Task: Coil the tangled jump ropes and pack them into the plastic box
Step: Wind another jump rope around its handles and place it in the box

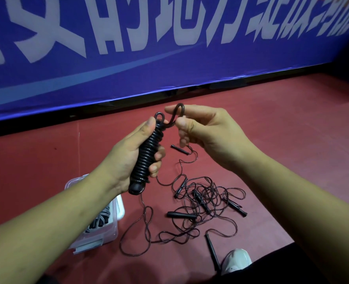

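My left hand (128, 154) grips a black jump rope handle wound tightly with its own cord (148, 154), held upright above the floor. My right hand (206, 132) pinches the loose end loop of that cord (178, 111) just beside the top of the bundle. On the red floor below lies a tangle of thin dark ropes (202, 201) with several black handles (181, 214) scattered through it. The clear plastic box (111, 228) stands at the lower left, partly hidden by my left forearm, with coiled rope inside.
A blue banner with white lettering (169, 48) runs along the far edge of the red floor. A white shoe (238, 261) shows at the bottom right, next to a black handle (212, 251). Bare floor extends to the right.
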Demonstrator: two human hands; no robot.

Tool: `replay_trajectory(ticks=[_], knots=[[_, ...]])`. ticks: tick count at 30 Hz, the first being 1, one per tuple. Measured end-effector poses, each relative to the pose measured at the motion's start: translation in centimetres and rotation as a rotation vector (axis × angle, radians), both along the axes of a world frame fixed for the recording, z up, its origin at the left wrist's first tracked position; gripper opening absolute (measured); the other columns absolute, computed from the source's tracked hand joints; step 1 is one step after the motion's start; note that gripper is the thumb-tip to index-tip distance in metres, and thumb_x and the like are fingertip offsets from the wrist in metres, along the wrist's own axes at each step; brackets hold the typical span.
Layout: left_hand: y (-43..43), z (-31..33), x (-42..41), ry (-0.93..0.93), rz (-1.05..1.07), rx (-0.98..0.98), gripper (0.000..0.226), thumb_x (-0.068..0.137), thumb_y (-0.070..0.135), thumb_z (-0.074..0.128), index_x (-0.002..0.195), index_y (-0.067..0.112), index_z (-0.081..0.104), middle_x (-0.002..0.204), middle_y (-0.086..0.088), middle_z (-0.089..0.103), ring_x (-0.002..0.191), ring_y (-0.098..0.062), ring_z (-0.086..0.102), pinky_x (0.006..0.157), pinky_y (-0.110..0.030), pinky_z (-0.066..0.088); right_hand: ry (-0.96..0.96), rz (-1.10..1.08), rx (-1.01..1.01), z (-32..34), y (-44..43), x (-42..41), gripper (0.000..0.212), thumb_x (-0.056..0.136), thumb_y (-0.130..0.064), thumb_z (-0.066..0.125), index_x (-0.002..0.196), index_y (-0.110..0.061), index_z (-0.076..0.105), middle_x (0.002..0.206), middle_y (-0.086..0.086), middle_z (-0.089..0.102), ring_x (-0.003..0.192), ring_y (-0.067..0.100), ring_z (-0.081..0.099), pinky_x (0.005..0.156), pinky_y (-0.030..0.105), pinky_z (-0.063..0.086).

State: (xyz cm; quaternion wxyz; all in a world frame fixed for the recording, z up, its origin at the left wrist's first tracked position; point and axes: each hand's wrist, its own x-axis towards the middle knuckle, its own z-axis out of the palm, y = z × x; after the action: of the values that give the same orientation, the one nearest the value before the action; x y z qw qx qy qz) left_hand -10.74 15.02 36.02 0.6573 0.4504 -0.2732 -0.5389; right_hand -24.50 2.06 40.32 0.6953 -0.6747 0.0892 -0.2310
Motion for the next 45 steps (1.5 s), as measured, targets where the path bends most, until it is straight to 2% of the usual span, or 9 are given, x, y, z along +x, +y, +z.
replay_trajectory(ticks=[4,7,12,18,21,27,37,42,45], knots=[[0.1,0.1,-0.1,-0.003,-0.022,-0.013,0.054,0.089,0.056,0.051,0.133,0.026,0.050,0.061,-0.006,0.044,0.037,-0.016,0.043,0.040,-0.022,0.039,-0.058,0.000,0.239,0.2,0.6,0.4,0.034,0.085,-0.011,0.062,0.118,-0.001,0.065,0.098,0.010,0.070,0.068,0.015,0.059,0.058,0.023,0.050],[0.2,0.3,-0.2,-0.031,-0.013,-0.030,0.049,0.088,0.056,0.051,0.131,0.032,0.056,0.061,-0.007,0.043,0.037,-0.016,0.042,0.040,-0.022,0.038,-0.085,-0.026,0.377,0.3,1.0,0.9,0.028,0.087,-0.005,0.061,0.114,-0.005,0.064,0.091,0.015,0.073,0.060,0.014,0.060,0.056,0.019,0.051],[0.4,0.3,-0.2,-0.019,0.013,-0.013,0.059,0.079,0.060,0.062,0.127,0.026,0.055,0.061,-0.008,0.044,0.038,-0.018,0.043,0.040,-0.022,0.039,-0.023,-0.077,0.343,0.2,1.2,1.1,0.018,0.093,0.001,0.057,0.108,0.003,0.066,0.076,0.011,0.070,0.059,0.012,0.063,0.060,0.017,0.055],[0.5,0.6,0.4,-0.018,0.064,-0.006,0.049,0.086,0.058,0.050,0.121,0.026,0.060,0.059,-0.005,0.045,0.038,-0.014,0.042,0.040,-0.020,0.038,-0.001,0.012,0.247,0.8,1.9,0.9,0.023,0.101,0.000,0.043,0.105,0.000,0.066,0.088,0.010,0.071,0.078,0.016,0.070,0.081,0.025,0.059],[0.5,0.5,0.3,-0.060,0.094,-0.004,0.052,0.085,0.058,0.056,0.124,0.023,0.057,0.061,-0.007,0.046,0.038,-0.017,0.043,0.041,-0.020,0.039,0.051,-0.028,0.253,0.9,1.9,0.9,0.020,0.100,-0.002,0.049,0.099,0.002,0.068,0.086,0.012,0.069,0.073,0.016,0.069,0.073,0.022,0.059],[0.5,0.7,-0.2,-0.174,0.134,-0.002,0.031,0.086,0.051,0.057,0.110,0.033,0.062,0.064,-0.011,0.048,0.043,-0.018,0.044,0.038,-0.020,0.038,0.170,-0.060,0.390,1.2,1.8,0.8,0.006,0.088,0.003,0.063,0.088,0.007,0.068,0.075,0.010,0.072,0.064,0.011,0.069,0.064,0.018,0.058],[0.6,0.8,-0.7,-0.631,0.190,0.025,0.025,0.084,0.047,0.060,0.108,0.042,0.063,0.063,-0.013,0.053,0.042,-0.022,0.052,0.039,-0.023,0.041,0.237,-0.187,0.480,1.2,1.5,0.9,0.009,0.086,0.008,0.066,0.092,0.015,0.064,0.069,0.013,0.068,0.055,0.013,0.066,0.054,0.015,0.054],[0.6,0.1,-0.4,-0.828,0.173,0.067,0.035,0.078,0.061,0.061,0.111,0.050,0.060,0.058,-0.001,0.056,0.044,-0.023,0.055,0.045,-0.033,0.046,0.315,-0.210,0.498,1.5,1.4,0.7,0.006,0.084,0.012,0.065,0.079,0.010,0.064,0.065,0.014,0.066,0.052,0.014,0.065,0.051,0.015,0.055],[0.8,0.2,-0.4,-0.925,0.156,0.070,0.031,0.083,0.058,0.064,0.113,0.051,0.060,0.058,-0.001,0.057,0.046,-0.019,0.056,0.045,-0.032,0.049,0.373,-0.207,0.529,1.6,1.2,0.7,0.010,0.084,0.014,0.064,0.076,0.008,0.064,0.070,0.015,0.064,0.054,0.015,0.066,0.048,0.015,0.054]])
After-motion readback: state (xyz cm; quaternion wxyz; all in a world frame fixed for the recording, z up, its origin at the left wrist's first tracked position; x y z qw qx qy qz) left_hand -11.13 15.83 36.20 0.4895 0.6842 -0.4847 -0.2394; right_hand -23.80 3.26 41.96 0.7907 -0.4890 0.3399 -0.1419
